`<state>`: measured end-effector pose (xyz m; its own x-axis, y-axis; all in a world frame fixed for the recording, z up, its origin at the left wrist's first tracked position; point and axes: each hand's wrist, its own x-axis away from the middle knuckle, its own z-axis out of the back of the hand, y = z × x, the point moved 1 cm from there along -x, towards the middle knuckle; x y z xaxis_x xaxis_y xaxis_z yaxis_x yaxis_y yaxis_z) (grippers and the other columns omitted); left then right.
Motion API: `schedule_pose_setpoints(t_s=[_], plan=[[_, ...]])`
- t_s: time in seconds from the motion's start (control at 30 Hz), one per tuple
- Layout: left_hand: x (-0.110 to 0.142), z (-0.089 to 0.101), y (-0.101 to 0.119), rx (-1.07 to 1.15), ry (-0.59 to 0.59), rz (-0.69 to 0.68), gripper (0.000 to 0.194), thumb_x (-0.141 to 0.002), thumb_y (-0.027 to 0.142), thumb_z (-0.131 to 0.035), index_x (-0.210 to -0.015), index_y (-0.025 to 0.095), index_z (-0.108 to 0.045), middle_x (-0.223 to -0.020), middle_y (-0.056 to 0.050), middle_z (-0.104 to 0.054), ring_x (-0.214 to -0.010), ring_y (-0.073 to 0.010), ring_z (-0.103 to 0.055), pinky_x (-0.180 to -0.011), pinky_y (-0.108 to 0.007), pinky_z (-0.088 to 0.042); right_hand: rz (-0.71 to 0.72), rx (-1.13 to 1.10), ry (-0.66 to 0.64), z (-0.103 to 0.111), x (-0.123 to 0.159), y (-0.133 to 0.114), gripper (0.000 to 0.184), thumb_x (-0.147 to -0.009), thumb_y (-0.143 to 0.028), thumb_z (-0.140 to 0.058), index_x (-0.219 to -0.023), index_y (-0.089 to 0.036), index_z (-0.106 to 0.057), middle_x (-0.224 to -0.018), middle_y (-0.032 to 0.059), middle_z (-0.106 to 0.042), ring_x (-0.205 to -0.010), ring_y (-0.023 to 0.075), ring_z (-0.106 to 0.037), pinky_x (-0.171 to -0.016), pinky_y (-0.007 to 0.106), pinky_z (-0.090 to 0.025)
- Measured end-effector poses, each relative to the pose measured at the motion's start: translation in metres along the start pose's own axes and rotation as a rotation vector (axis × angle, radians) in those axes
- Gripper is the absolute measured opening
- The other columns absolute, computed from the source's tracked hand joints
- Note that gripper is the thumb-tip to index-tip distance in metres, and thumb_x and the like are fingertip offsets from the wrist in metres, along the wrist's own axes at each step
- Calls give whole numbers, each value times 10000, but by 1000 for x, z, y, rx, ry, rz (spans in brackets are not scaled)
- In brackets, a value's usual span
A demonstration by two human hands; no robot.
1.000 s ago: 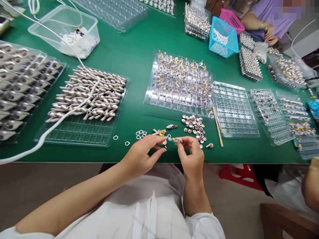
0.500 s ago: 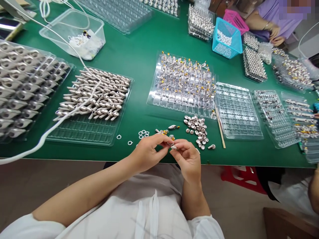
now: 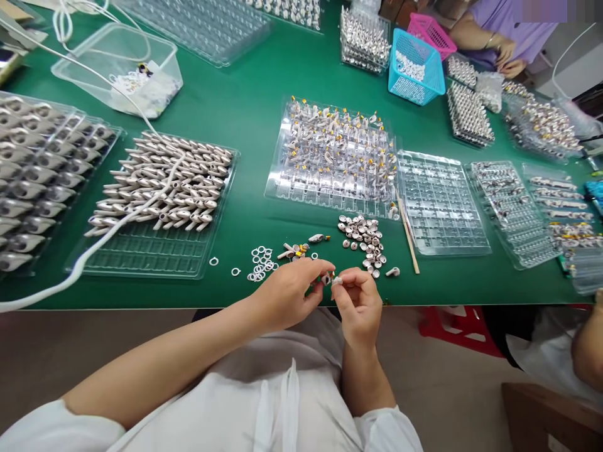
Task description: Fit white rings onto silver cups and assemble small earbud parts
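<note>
My left hand pinches a small earbud shell with a dark opening and an orange bit beside it. In my right hand a small whitish earbud part sits between thumb and fingers, close to the left hand's piece. Fingers hide much of both parts. Just beyond my hands lie white rings, a few stemmed earbud shells with yellow tabs and a single earbud shell. Nearer my right hand is a pile of round earbud caps, with one loose shell beside it.
A tray of earbud assemblies, a clear tray and a wooden stick lie ahead. To the left, a white cable crosses a tray of stemmed shells. Farther back stand a blue basket and a co-worker's hands.
My hands have drawn slightly apart, so the two small pieces show separately. The view has shifted a little, and more white rings show beside my left hand.
</note>
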<state>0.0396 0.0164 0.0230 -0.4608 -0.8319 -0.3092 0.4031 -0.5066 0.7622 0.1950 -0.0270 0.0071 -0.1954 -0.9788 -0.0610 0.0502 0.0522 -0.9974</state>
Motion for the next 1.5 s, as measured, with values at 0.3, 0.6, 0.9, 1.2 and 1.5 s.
schedule_pose_setpoints(t_s=[0.3,0.6,0.9,1.2,1.5], plan=[[1,1,1,15,110,67,292,-849,105,-540,-1130,158,-598,-907,-44,-730,-739,-138,-690,-740,-262,-575,99,-44,55,-1,4,5,86,-888,-206,-623,-918,-245,-552,-843,0,-539,-736,139,-557,-615,264,-479],[3,0,-2,98,89,178,292,-845,148,-560,-1134,166,-602,-884,-32,-730,-722,-121,-685,-733,-246,-583,102,-42,71,-4,1,4,75,-904,-252,-594,-927,-236,-524,-964,40,-529,-741,143,-555,-591,283,-505],[5,2,3,69,32,158,319,-849,135,-529,-1160,172,-590,-905,-41,-725,-766,-136,-693,-749,-257,-590,105,-58,6,-6,0,2,64,-909,-228,-610,-947,-238,-559,-965,49,-583,-882,179,-612,-724,327,-543],[6,3,2,272,-60,277,356,-830,133,-538,-1183,165,-577,-912,-40,-745,-741,-132,-703,-618,-215,-572,10,-178,90,-12,-4,3,79,-892,-240,-629,-912,-226,-554,-946,27,-584,-766,132,-602,-654,275,-528],[10,4,-5,273,-11,309,340,-868,160,-556,-1208,165,-579,-935,-55,-751,-810,-154,-725,-772,-281,-605,2,-179,135,-8,-6,4,130,-901,-304,-608,-907,-230,-502,-906,12,-566,-639,103,-570,-555,251,-459]])
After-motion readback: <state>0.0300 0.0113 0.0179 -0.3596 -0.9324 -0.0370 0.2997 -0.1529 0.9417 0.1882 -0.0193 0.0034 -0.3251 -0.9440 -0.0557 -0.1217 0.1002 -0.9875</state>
